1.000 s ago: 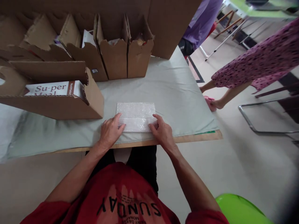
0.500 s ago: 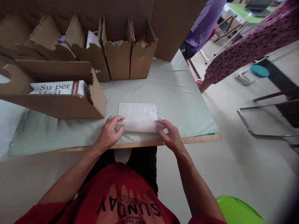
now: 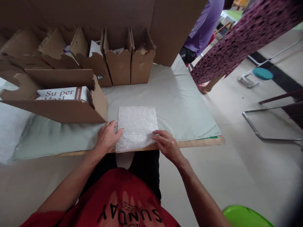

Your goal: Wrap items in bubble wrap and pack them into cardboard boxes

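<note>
A sheet of bubble wrap [image 3: 136,123] lies spread at the front of the cloth-covered table, its near end reaching over the table's edge. At its left side rests my left hand [image 3: 107,136], thumb on the wrap and fingers apart from it. My right hand [image 3: 167,143] has its fingertips closed together on the wrap's right edge. Left of the wrap stands an open cardboard holder [image 3: 80,112] with a white and brown "Su-per Meal" box [image 3: 63,93] inside.
Several cardboard holders [image 3: 118,67] line the back of the table, before a tall cardboard panel [image 3: 175,31]. To the right are a person's patterned trouser leg [image 3: 236,41], a teal stool [image 3: 262,73] and a metal chair frame [image 3: 251,126]. A green stool [image 3: 246,217] is at lower right.
The near part of the bubble wrap, folded up between my hands before, now lies flattened toward me. Both hands have come slightly nearer. The person at the right has shifted.
</note>
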A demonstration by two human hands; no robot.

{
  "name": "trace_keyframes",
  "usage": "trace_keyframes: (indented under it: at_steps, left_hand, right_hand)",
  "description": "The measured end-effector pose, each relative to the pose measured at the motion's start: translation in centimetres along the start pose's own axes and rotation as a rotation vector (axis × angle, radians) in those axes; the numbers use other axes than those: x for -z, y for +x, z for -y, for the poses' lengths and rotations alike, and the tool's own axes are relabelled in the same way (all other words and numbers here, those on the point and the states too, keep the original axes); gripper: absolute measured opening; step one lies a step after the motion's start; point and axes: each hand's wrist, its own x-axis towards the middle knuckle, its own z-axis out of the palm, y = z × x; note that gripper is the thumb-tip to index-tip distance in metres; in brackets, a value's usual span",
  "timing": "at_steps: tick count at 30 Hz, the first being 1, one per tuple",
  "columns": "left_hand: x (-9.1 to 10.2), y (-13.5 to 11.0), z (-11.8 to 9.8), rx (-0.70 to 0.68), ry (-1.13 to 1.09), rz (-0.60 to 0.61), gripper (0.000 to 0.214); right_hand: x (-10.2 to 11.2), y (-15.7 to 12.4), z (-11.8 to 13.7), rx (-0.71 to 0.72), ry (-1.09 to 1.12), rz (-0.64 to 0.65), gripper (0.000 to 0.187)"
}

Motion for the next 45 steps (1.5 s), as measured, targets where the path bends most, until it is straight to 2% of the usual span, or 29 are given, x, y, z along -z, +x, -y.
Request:
trace_keyframes:
  at_steps: [2,4,6,7,10,12,14,17,23,26,28,31,34,36,38,40,42,45]
  left_hand:
    - [-0.3,0.8,-1.1,0.002,0.181,0.008,0.04]
    - [-0.4,1.4,-1.8,-0.014,0.26,0.036,0.035]
    - [-0.4,1.7,-2.2,-0.028,0.27,0.059,0.032]
    - [-0.5,1.8,-2.3,-0.028,0.263,0.063,0.033]
    - [-0.8,1.9,-2.2,-0.008,0.231,0.043,0.042]
    - [-1.3,2.0,-2.1,-0.003,0.21,0.01,0.048]
    - [-1.7,2.3,-2.2,-0.01,0.186,-0.02,0.05]
    - [-2.0,3.1,-2.7,-0.042,0.132,-0.072,0.046]
    - [-1.5,5.8,-5.2,-0.177,0.065,-0.228,0.041]
    - [-1.4,6.1,-5.7,-0.26,0.023,-0.281,0.043]
    - [-1.2,5.5,-6.0,-0.329,-0.116,-0.323,0.046]
    - [-0.5,3.1,-7.0,-0.488,-0.43,-0.36,0.047]
    - [0.8,-0.2,-8.8,-0.652,-0.683,-0.295,0.047]
    - [1.7,-2.2,-10.0,-0.739,-0.826,-0.209,0.05]
    - [2.5,-3.8,-10.8,-0.801,-0.94,-0.138,0.053]
    - [3.1,-4.8,-11.0,-0.813,-1.007,-0.103,0.054]
    - [3.5,-5.4,-10.5,-0.765,-1.045,-0.097,0.054]
    - [3.9,-5.7,-8.7,-0.578,-1.057,-0.038,0.048]
  right_hand:
    - [0.8,-0.4,0.1,0.023,0.046,0.082,0.042]
    - [2.2,-0.7,0.2,0.002,0.138,0.169,0.05]
    - [3.7,-0.1,0.0,-0.114,0.199,0.185,0.045]
    - [4.1,0.6,-0.3,-0.21,0.181,0.153,0.039]
    - [3.8,3.9,-1.3,-0.502,-0.08,0.026,0.026]
    - [2.5,6.4,-1.9,-0.59,-0.273,0.032,0.025]
    - [0.9,8.3,-2.1,-0.611,-0.363,0.079,0.027]
    - [-0.3,10.0,-2.3,-0.62,-0.333,0.085,0.027]
    - [1.5,11.3,-4.0,-0.632,-0.254,-0.135,0.025]
    - [2.2,10.8,-5.1,-0.633,-0.243,-0.126,0.023]
    - [2.2,9.9,-5.7,-0.6,-0.189,-0.124,0.027]
    - [2.1,8.1,-6.0,-0.517,0.03,-0.183,0.057]
    - [2.3,6.4,-5.7,-0.509,0.328,-0.27,0.083]
    - [2.5,5.5,-5.0,-0.545,0.527,-0.314,0.086]
    - [2.5,4.7,-3.9,-0.599,0.713,-0.297,0.082]
    - [2.5,3.8,-2.5,-0.661,0.85,-0.22,0.073]
    - [2.7,2.6,-1.0,-0.698,0.918,-0.186,0.062]
    - [3.7,0.2,0.9,-0.672,0.895,-0.323,0.052]
